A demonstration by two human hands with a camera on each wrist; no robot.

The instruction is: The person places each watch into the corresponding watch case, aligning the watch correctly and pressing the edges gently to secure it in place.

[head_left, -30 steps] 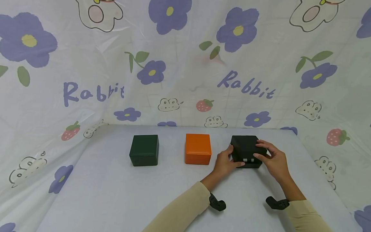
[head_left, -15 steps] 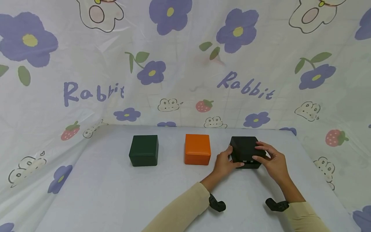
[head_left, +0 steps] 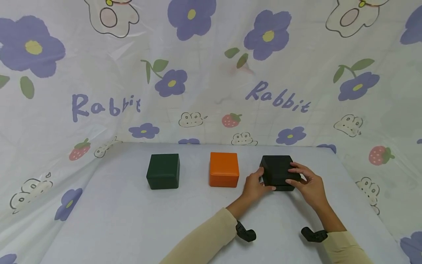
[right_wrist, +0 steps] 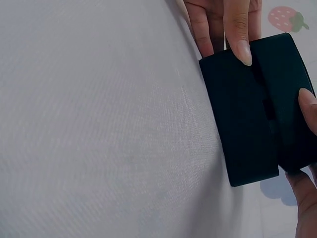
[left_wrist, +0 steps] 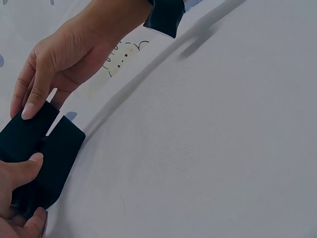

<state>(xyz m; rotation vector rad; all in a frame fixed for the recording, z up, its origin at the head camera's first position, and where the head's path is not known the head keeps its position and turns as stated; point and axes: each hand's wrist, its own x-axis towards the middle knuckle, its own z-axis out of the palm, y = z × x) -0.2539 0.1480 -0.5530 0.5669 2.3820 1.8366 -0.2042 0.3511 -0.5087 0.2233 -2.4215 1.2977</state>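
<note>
A black box (head_left: 276, 170) stands at the right of the table, held between both hands. My left hand (head_left: 254, 186) grips its left side, the thumb along the front near the bottom. On the right side my right hand (head_left: 310, 185) holds the lid, thumb near its front and fingers at the side. In the right wrist view a narrow slit runs between the lid (right_wrist: 282, 64) and the base (right_wrist: 233, 114). The left wrist view shows the same gap between lid (left_wrist: 29, 126) and base (left_wrist: 62, 153). The box's inside is hidden.
To the left on the white table (head_left: 132, 227) stand an orange box (head_left: 224, 169) and a dark green box (head_left: 163, 171), both closed. A printed sheet (head_left: 211, 88) with flowers and rabbits hangs behind the table. Both wrists wear black devices (head_left: 245, 231).
The black box's lid has shifted slightly; two small bright spots at its front edge have dropped out of sight. Both hands keep their hold, and the view has shifted a little.
</note>
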